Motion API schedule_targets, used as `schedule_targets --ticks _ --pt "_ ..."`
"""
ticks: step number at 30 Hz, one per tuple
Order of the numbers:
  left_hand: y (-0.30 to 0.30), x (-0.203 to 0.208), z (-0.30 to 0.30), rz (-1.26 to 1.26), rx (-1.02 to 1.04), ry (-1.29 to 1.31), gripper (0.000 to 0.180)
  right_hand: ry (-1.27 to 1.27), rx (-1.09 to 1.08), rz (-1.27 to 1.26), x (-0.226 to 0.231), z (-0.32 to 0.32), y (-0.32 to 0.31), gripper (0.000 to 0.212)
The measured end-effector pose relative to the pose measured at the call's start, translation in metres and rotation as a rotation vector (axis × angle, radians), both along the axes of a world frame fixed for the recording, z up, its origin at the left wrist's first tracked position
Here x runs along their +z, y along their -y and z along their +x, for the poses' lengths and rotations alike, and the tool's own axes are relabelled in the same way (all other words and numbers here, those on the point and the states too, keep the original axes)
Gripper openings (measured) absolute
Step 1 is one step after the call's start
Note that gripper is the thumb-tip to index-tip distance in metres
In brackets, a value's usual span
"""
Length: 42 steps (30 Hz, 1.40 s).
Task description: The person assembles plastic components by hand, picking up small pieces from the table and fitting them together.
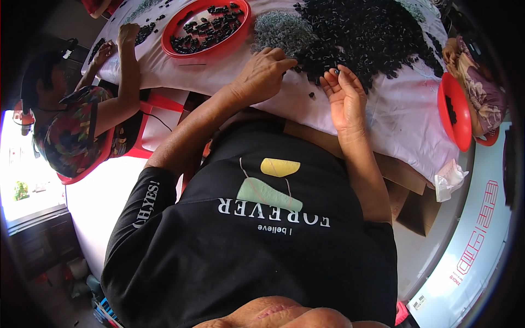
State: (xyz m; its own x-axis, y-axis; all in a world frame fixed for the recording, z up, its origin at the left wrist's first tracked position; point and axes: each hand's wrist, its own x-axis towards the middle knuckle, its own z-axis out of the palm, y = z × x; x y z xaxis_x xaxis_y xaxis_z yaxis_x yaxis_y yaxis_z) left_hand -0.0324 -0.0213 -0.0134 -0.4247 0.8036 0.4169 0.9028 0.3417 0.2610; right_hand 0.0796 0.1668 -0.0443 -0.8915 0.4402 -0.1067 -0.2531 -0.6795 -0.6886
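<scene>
My left hand (261,75) is over the near edge of a heap of small grey metal pieces (284,31). Its fingers are curled together, back upward, and whatever is between the fingertips is hidden. My right hand (346,101) is turned palm up at the near edge of a big pile of small black plastic parts (363,35). Between its thumb and fingertips sits a tiny black part (337,72). One loose black part (311,95) lies on the cloth between my hands.
A white cloth (399,117) covers the table. A red basin (206,52) with scattered black parts stands at the back left. Another red basin (462,123) is at the right edge, by a co-worker (470,82). A second co-worker (76,109) sits at the left. A white plastic bag (450,180) hangs at the near right.
</scene>
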Motion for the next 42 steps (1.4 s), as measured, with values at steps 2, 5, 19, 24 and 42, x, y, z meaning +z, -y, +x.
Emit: schedule_targets --ticks 2,5,19,24,42 --pt "-0.003 -0.002 0.002 -0.012 0.003 -0.013 0.038 -0.016 0.005 -0.008 0.001 0.001 0.0 0.015" --pt "-0.004 -0.007 0.004 0.062 -0.04 -0.035 0.037 -0.025 0.003 -0.017 0.001 0.0 0.002 0.015" --pt "-0.031 -0.005 -0.005 0.039 -0.021 -0.012 0.035 -0.037 -0.02 -0.059 0.005 0.001 0.006 0.013" --pt "-0.023 -0.01 0.003 0.082 -0.07 0.036 0.036 -0.037 -0.042 -0.07 0.006 0.001 0.004 0.013" --pt "-0.034 0.0 -0.01 0.026 0.005 -0.005 0.035 -0.013 -0.028 -0.039 0.001 0.0 0.001 0.017"
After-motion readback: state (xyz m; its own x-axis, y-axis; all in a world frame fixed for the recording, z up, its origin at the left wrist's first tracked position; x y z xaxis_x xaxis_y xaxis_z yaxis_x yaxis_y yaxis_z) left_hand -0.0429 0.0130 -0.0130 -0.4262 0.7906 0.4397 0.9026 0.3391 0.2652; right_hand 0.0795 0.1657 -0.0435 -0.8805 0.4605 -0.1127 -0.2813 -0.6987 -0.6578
